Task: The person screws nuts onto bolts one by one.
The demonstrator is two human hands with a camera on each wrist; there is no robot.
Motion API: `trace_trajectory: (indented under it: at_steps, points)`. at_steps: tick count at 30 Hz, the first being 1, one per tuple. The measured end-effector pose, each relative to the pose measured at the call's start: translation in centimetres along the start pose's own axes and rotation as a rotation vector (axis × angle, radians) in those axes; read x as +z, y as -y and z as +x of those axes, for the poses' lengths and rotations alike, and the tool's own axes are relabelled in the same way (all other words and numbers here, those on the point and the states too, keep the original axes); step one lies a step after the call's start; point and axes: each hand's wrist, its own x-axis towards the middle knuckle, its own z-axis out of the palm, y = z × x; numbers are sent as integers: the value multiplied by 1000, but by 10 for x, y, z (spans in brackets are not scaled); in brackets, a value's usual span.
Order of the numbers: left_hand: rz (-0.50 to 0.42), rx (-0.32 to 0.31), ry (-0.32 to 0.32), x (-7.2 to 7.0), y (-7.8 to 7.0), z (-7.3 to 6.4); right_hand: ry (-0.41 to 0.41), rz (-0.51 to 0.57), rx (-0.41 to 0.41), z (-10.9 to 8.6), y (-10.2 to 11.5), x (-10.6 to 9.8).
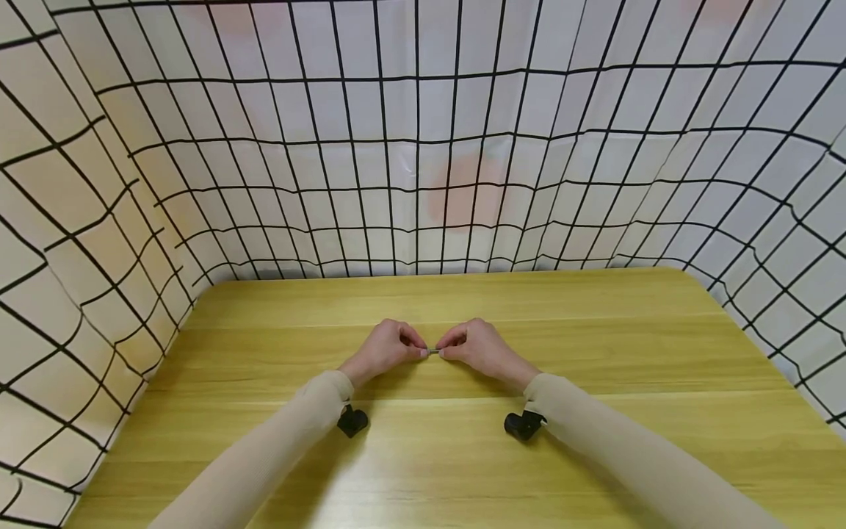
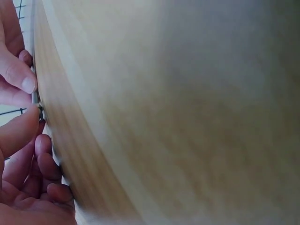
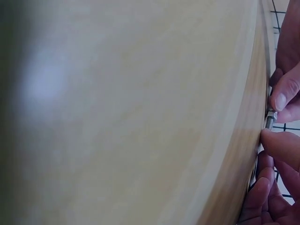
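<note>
Over the middle of the table, both hands meet at a small silver metal bolt [image 1: 433,351]. Screw thread shows on the bolt [image 3: 269,123] in the right wrist view, with a wider nut [image 3: 272,113] on it at the left fingertips. My left hand [image 1: 391,344] pinches the nut end between thumb and forefinger. From the other side, my right hand [image 1: 477,345] pinches the bolt's opposite end, which its fingertips hide. Only a short length of metal shows between the two thumbs. The other fingers of both hands are curled in.
The wooden table [image 1: 436,470] spreads out beneath both arms. Black grid netting [image 1: 416,139] over white sheeting stands along its back and sides. A small black camera [image 1: 352,421] hangs at the left wrist, another camera [image 1: 522,425] at the right.
</note>
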Motion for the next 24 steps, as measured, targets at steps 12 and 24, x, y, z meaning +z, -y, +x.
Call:
trace_trajectory:
  at_steps: [12, 24]
  points:
    - [-18, 2, 11, 0, 1, -1, -8, -14, 3, -1, 1, 1]
    - [-29, 37, 16, -2, 1, -3, -1, -7, 9, -1, 1, 2]
